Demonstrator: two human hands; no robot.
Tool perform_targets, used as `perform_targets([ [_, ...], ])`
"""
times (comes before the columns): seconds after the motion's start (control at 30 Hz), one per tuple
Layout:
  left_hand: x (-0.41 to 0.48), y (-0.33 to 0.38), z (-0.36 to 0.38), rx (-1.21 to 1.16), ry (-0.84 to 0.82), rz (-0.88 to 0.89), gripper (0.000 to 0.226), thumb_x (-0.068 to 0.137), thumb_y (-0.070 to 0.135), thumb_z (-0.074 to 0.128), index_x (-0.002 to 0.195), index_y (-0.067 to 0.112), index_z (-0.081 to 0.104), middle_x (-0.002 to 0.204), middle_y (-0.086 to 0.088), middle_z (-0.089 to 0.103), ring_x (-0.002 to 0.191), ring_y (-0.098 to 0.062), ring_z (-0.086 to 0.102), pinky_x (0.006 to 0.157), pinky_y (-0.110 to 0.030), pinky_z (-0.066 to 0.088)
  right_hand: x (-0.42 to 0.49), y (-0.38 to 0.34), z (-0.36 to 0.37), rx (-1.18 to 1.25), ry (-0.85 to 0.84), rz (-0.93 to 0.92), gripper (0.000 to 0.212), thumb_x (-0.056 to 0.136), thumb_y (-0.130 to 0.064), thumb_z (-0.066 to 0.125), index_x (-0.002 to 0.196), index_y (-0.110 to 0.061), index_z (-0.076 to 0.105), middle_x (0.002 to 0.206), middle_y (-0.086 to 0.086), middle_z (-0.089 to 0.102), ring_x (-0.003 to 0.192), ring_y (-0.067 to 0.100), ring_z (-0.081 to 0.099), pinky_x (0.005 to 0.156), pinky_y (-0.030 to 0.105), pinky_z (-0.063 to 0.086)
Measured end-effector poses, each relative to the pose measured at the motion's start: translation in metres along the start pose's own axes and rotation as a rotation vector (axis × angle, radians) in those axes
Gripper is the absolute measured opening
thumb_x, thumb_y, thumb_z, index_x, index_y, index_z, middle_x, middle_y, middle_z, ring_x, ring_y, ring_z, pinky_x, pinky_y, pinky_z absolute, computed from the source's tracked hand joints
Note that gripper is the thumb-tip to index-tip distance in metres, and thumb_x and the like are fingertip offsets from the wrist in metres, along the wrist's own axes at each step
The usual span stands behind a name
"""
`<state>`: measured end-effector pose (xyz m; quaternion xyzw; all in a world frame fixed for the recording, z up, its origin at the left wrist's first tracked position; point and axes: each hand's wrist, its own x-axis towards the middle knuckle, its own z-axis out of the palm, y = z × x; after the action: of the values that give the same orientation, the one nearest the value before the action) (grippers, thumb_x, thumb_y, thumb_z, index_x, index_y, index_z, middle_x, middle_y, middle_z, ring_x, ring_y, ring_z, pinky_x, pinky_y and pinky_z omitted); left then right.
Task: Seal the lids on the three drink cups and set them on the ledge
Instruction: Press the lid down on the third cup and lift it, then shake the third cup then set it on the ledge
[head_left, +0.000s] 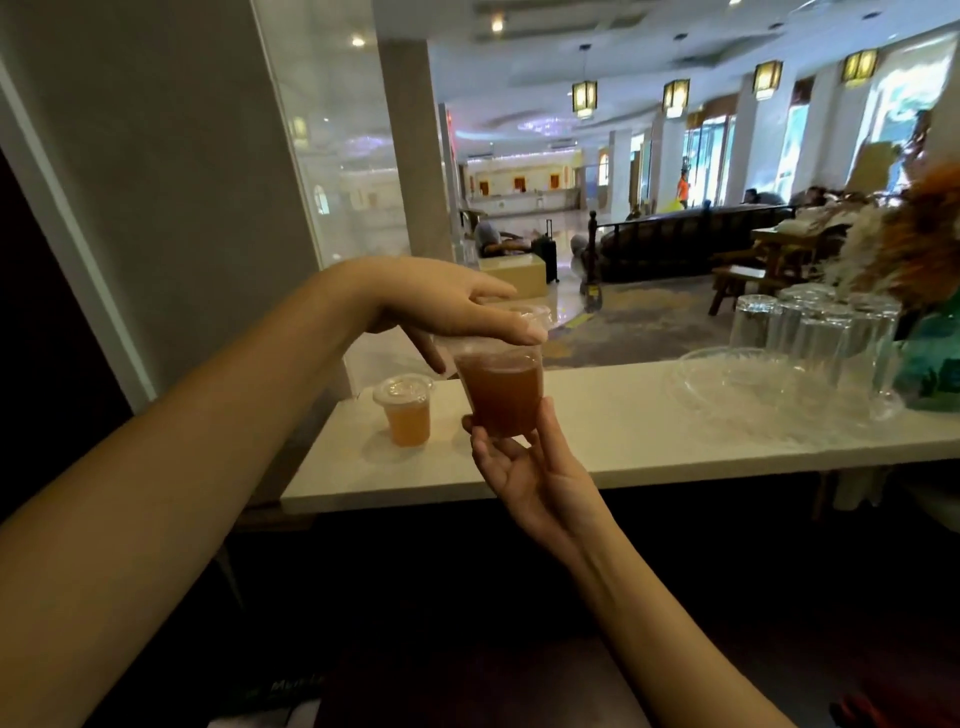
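Note:
A clear plastic cup of dark brown drink (501, 395) is held up in the air above the white ledge (597, 447). My right hand (519, 457) grips it from below by its base. My left hand (457, 312) lies flat over its clear lid (535, 317), fingers pressing the rim. A second cup with a lighter orange drink (408, 413) stands lidded on the ledge's left end. No third cup is in view.
On the ledge's right part lie a clear glass platter (727, 384), several upturned drinking glasses (815, 332) and a teal vase with dried flowers (930, 364). A grey wall and glass pane stand at the left. A hotel lobby lies beyond.

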<state>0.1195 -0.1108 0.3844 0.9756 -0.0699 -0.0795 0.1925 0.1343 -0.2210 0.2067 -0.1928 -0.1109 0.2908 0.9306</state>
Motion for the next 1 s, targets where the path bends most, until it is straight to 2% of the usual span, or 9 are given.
perform_targets([
  [0.07, -0.004, -0.009, -0.005, -0.046, -0.031, -0.017, 0.083, 0.06, 0.064, 0.053, 0.133, 0.024, 0.047, 0.129, 0.004, 0.048, 0.11, -0.016, 0.053, 0.079, -0.042, 0.059, 0.003, 0.001, 0.003, -0.017, 0.032, -0.01, 0.04, 0.091, -0.036, 0.048, 0.113, -0.002, 0.052, 0.115, 0.031, 0.056, 0.07, 0.022, 0.07, 0.064, 0.028, 0.061],
  [0.17, -0.006, -0.025, -0.006, -0.128, -0.092, -0.046, 0.073, 0.061, 0.069, 0.047, 0.12, 0.027, 0.058, 0.119, 0.003, 0.057, 0.104, -0.018, 0.06, 0.071, -0.036, 0.06, 0.007, 0.004, 0.003, -0.077, 0.038, -0.041, 0.037, 0.088, -0.032, 0.052, 0.113, -0.004, 0.053, 0.11, 0.027, 0.06, 0.075, 0.024, 0.07, 0.067, 0.029, 0.061],
  [0.33, 0.001, -0.056, 0.007, -0.333, -0.123, -0.128, 0.067, 0.067, 0.067, 0.048, 0.122, 0.029, 0.053, 0.125, -0.003, 0.053, 0.105, -0.023, 0.06, 0.072, -0.037, 0.06, 0.011, 0.003, -0.001, -0.43, 0.009, -0.187, 0.051, 0.071, -0.022, 0.064, 0.12, -0.018, 0.051, 0.111, 0.015, 0.062, 0.09, 0.026, 0.068, 0.074, 0.029, 0.059],
  [0.47, -0.001, -0.086, 0.025, -0.588, -0.164, -0.139, 0.041, 0.074, 0.054, 0.064, 0.109, 0.035, 0.055, 0.126, -0.01, 0.05, 0.11, -0.036, 0.057, 0.072, -0.035, 0.059, 0.011, -0.003, -0.004, -0.647, 0.009, -0.193, 0.058, 0.069, -0.02, 0.07, 0.124, -0.026, 0.051, 0.122, 0.009, 0.054, 0.103, 0.03, 0.065, 0.078, 0.03, 0.058],
  [0.57, -0.001, -0.107, 0.044, -0.738, -0.088, -0.113, 0.065, 0.062, 0.043, 0.069, 0.122, 0.032, 0.046, 0.127, -0.011, 0.048, 0.104, -0.028, 0.056, 0.067, -0.03, 0.059, 0.014, -0.002, -0.009, -0.751, -0.001, -0.151, 0.056, 0.072, -0.019, 0.069, 0.124, -0.032, 0.051, 0.127, 0.007, 0.05, 0.11, 0.031, 0.061, 0.08, 0.033, 0.058],
  [0.67, -0.002, -0.121, 0.064, -0.838, 0.007, -0.072, 0.095, 0.049, 0.04, 0.074, 0.135, 0.032, 0.035, 0.126, -0.007, 0.047, 0.105, -0.027, 0.055, 0.064, -0.028, 0.056, 0.016, 0.004, -0.009, -0.75, 0.011, -0.035, 0.038, 0.08, -0.038, 0.058, 0.117, -0.03, 0.054, 0.123, 0.012, 0.056, 0.092, 0.023, 0.068, 0.069, 0.03, 0.058],
  [0.83, -0.009, -0.137, 0.099, -0.908, 0.131, 0.055, 0.094, 0.053, 0.036, 0.079, 0.137, 0.033, 0.035, 0.129, -0.003, 0.047, 0.11, -0.022, 0.055, 0.078, -0.033, 0.055, 0.019, 0.016, -0.013, -0.714, 0.086, 0.088, 0.034, 0.096, -0.044, 0.041, 0.116, -0.02, 0.055, 0.099, 0.014, 0.061, 0.061, 0.014, 0.062, 0.054, 0.022, 0.053],
  [0.9, -0.011, -0.145, 0.106, -1.048, 0.088, 0.034, 0.101, 0.046, 0.05, 0.084, 0.136, 0.036, 0.038, 0.135, -0.004, 0.046, 0.118, -0.025, 0.053, 0.085, -0.039, 0.055, 0.018, 0.02, -0.018, -0.676, 0.069, 0.059, 0.032, 0.096, -0.035, 0.044, 0.118, -0.014, 0.055, 0.098, 0.013, 0.06, 0.063, 0.015, 0.061, 0.056, 0.023, 0.054],
  [1.0, -0.012, -0.153, 0.105, -1.225, -0.047, -0.132, 0.085, 0.051, 0.063, 0.075, 0.125, 0.028, 0.051, 0.131, -0.011, 0.053, 0.117, -0.033, 0.055, 0.083, -0.049, 0.056, 0.016, 0.025, -0.025, -0.686, 0.049, 0.055, 0.027, 0.094, -0.029, 0.049, 0.117, -0.016, 0.055, 0.11, 0.014, 0.061, 0.075, 0.02, 0.067, 0.064, 0.026, 0.057],
])
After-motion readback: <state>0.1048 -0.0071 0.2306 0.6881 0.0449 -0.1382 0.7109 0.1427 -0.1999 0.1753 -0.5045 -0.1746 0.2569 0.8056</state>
